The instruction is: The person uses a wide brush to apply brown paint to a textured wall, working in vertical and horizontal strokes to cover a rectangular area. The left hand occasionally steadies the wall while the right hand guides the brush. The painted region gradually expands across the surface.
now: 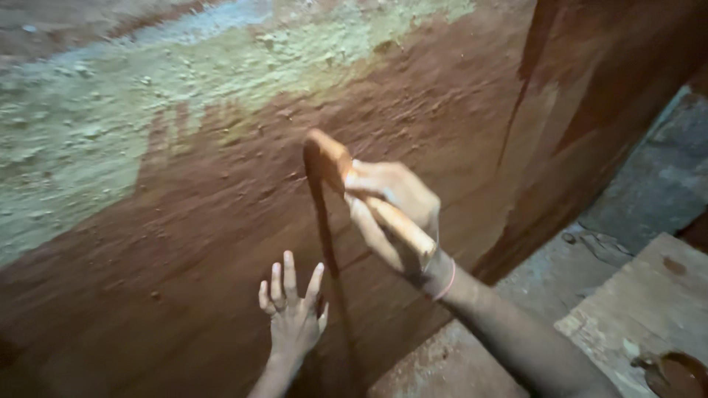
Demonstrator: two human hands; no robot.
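- Nearest of all, at the bottom edge, the left hand (293,313) rises from its wrist with fingers spread apart and palm flat toward the red-brown wall (192,243); it holds nothing, and whether the palm actually touches the surface cannot be told.
- Far left and above, the wall turns to a pale greenish, rough band of plaster (110,110), crumbly and uneven, fading into the red coating lower down.
- Just right of the left hand, a thin dark shadow line runs down the wall from the tool's head.
- Centre, the right hand (394,210) is closed firmly around the pale wooden handle of a brush (335,158), whose orange-stained head is pressed at or very near the wall.
- A thin band circles the right wrist (445,278).
- Right, a darker corner of wall (590,110) drops toward a grey floor.
- Near right, a pale wooden board (649,309) lies flat, with a brown rounded vessel (675,374) at its near edge.
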